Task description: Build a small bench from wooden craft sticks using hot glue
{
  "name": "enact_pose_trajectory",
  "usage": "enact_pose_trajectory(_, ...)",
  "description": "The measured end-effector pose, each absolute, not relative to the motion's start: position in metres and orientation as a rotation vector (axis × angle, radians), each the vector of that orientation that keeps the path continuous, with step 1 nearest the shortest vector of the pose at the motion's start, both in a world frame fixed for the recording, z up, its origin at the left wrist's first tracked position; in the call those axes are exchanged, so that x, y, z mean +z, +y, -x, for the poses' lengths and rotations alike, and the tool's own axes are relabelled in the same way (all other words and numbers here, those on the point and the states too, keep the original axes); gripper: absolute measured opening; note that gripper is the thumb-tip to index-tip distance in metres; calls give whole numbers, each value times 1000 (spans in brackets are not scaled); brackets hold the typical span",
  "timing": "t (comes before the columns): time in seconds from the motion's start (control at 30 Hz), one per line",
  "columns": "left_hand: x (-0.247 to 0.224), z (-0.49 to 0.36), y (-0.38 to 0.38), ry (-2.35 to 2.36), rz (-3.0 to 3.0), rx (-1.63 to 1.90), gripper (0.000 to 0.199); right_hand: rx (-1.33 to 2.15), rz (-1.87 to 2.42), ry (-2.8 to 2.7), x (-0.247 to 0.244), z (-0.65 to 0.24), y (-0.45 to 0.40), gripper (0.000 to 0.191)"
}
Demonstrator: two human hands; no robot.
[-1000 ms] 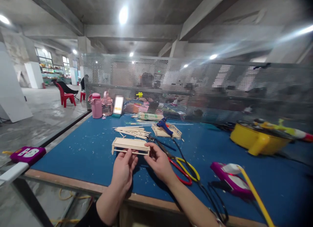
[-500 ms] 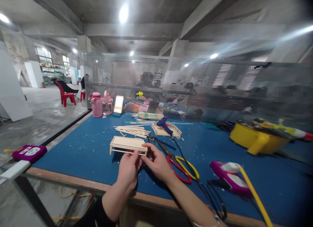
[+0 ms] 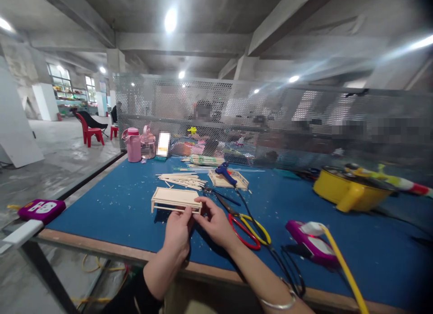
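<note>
A small wooden frame (image 3: 174, 196), a flat panel edged with sticks and short legs, is held just above the blue table. My left hand (image 3: 178, 230) grips its near edge, thumb on top. At the right end, my right hand (image 3: 214, 220) pinches the corner between thumb and fingers; the fingertips partly cover that end. Behind the frame lies a pile of loose wooden sticks (image 3: 181, 180). Right of my hands rest large scissors (image 3: 248, 228) with red and yellow handles. A blue glue gun (image 3: 225, 173) lies on a second wooden frame (image 3: 244, 184) farther back.
A purple power strip (image 3: 314, 246) with a yellow cord sits at right, near a yellow pot (image 3: 333, 187) full of items. At the back left stand a pink jug (image 3: 133, 147) and a lit phone (image 3: 163, 145). A perforated metal screen (image 3: 189, 97) borders the table's far side.
The view has shifted slightly, so things at right appear a little farther left. Both hands keep the same hold on the wooden frame.
</note>
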State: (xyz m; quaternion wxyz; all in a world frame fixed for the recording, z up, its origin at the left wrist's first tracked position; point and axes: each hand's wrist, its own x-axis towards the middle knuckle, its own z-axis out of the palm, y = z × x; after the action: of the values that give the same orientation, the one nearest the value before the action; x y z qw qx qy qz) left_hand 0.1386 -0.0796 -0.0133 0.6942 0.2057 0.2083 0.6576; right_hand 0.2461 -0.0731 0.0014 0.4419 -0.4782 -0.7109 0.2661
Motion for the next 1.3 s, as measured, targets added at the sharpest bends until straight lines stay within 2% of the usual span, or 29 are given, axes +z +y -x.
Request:
enact_pose_trajectory(0.27,-6,-135,-81,648,-329,1464,6,634,1190,-1758,3,-246,-73,31)
enact_pose_trajectory(0.63,-5,-103,-86,676,-233,1590,8,648,1193,-1718,3,-247,-71,33)
enact_pose_trajectory(0.8,-4,-86,-81,734,-284,1511,10,653,1187,-1700,2,-248,-70,34)
enact_pose_trajectory(0.93,-7,-75,-88,811,-589,1340,7,663,1188,-1693,3,-247,-71,33)
enact_pose_trajectory(1.03,-10,-76,-103,886,-1124,1292,12,651,1175,-1692,4,-247,-70,32)
enact_pose_trajectory(1.2,-14,-91,-117,655,-1911,1084,42,648,1155,-1689,1,-249,-68,32)
enact_pose_trajectory(1.3,-16,-87,-100,800,-1912,1142,43,673,1142,-1673,-1,-250,-67,33)
